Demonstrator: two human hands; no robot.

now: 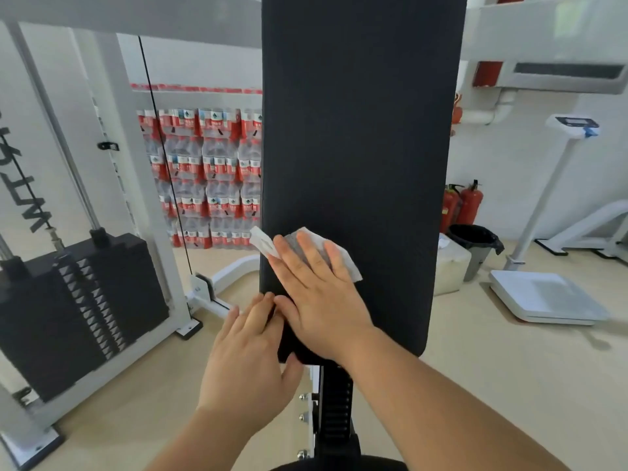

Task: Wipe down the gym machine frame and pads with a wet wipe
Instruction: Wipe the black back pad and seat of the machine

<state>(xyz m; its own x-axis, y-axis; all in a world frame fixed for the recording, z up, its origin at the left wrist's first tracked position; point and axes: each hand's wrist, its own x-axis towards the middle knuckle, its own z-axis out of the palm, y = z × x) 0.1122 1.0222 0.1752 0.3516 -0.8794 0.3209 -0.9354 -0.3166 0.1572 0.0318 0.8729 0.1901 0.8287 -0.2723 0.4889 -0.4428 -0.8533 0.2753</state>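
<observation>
A tall black back pad (360, 130) stands upright in the middle of the view. My right hand (316, 294) lies flat with straight fingers on a white wet wipe (306, 237), pressing it against the pad's lower left part. One corner of the wipe sticks out past the pad's left edge. My left hand (248, 365) holds the pad's lower left edge, fingers behind it and thumb at the bottom corner. Below the pad runs the black and white support post (334, 416) of the machine.
A black weight stack (78, 307) in a white frame (136, 164) with a cable stands at the left. Stacked packs of water bottles (210, 178) line the far wall. At the right are fire extinguishers (462, 205), a black bin (475, 246) and a white standing scale (543, 297).
</observation>
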